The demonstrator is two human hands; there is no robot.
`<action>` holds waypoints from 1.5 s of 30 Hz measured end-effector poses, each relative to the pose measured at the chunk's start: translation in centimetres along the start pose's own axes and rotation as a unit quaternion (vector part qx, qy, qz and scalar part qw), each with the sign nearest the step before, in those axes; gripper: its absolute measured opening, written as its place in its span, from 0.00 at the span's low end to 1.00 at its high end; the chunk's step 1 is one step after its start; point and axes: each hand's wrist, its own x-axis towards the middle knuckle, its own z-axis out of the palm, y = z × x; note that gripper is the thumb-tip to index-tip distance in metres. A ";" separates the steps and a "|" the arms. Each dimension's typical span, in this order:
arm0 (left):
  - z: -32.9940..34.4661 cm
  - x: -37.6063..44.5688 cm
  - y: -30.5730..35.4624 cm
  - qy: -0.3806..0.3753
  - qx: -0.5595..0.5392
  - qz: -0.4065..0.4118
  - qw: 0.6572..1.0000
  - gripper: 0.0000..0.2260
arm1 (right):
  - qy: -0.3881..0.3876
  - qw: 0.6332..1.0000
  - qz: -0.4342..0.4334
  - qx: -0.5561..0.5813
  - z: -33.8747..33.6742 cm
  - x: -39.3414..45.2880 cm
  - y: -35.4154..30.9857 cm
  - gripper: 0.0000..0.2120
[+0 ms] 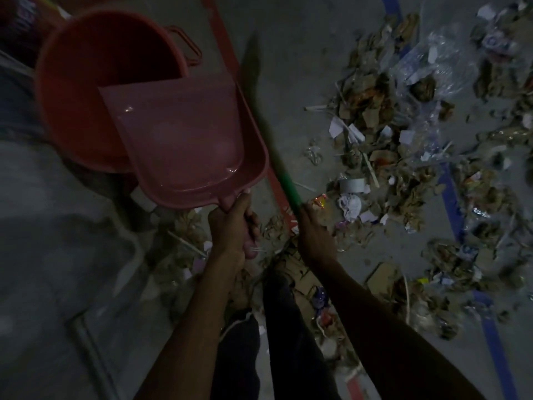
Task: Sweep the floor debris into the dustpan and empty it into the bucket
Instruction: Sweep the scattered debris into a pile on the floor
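Observation:
My left hand (233,226) grips the handle of a pink dustpan (187,134), which is held up with its front edge over the rim of the red bucket (75,82) at the upper left. The pan's inside looks bare. My right hand (314,235) grips a broom stick (284,180) with a green section; it slants up and to the left beside the pan. Debris (389,125) of paper scraps, cardboard bits, wrappers and clear plastic lies spread over the grey floor at the right and around my feet.
A red tape line (223,39) runs diagonally on the floor behind the bucket and a blue tape line (452,197) crosses the debris at the right. A roll of grey tape (353,186) lies among the scraps. My dark trouser legs (288,342) are below.

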 end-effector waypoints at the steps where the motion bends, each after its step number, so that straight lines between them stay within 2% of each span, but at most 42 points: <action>1: -0.2 0.4 -0.1 -0.001 -0.002 -0.003 1.000 0.19 | -0.020 1.000 -0.009 -0.006 0.8 0.0 -0.3 0.38; 5: -1.6 1.7 0.3 -0.033 -0.025 -0.030 0.999 0.19 | -0.036 0.998 0.048 -0.003 1.5 -0.6 1.2 0.35; 12: -5.3 0.6 0.3 -0.058 0.009 0.013 0.998 0.19 | 0.094 0.971 0.220 -0.018 -1.1 -3.4 6.6 0.29; 14: -6.8 0.2 -0.4 -0.060 0.007 0.007 0.998 0.19 | 0.118 0.964 0.237 -0.019 -1.4 -4.6 6.4 0.30; 18: -9.9 -1.5 -2.3 -0.053 -0.006 -0.034 0.998 0.18 | 0.122 0.975 0.185 0.007 0.1 -7.9 4.3 0.31; 21: -12.6 -2.6 -4.0 -0.054 0.001 -0.026 0.998 0.17 | 0.063 0.991 0.113 0.025 2.1 -10.0 2.3 0.32; 26: -15.9 -4.0 -6.3 -0.047 0.015 -0.005 0.999 0.18 | -0.050 0.998 0.008 0.024 5.4 -11.6 0.8 0.27; 29: -17.5 -4.5 -7.6 -0.052 0.023 -0.023 0.998 0.19 | -0.085 0.995 0.034 0.032 6.1 -12.5 1.8 0.27; 33: -18.2 -5.4 -9.3 -0.034 0.014 -0.017 0.999 0.18 | -0.021 0.991 0.132 0.025 5.5 -13.6 4.3 0.29; 38: -18.5 -7.2 -12.2 -0.032 -0.009 -0.036 0.999 0.16 | 0.091 0.963 0.244 0.067 5.4 -15.9 6.1 0.23; 41: -18.5 -9.2 -14.7 -0.020 -0.049 -0.019 0.998 0.15 | 0.118 0.964 0.217 0.100 6.0 -17.9 5.9 0.24; 45: -18.6 -12.5 -18.6 -0.011 -0.084 -0.015 0.996 0.20 | 0.112 0.982 0.114 0.105 7.3 -22.3 4.5 0.25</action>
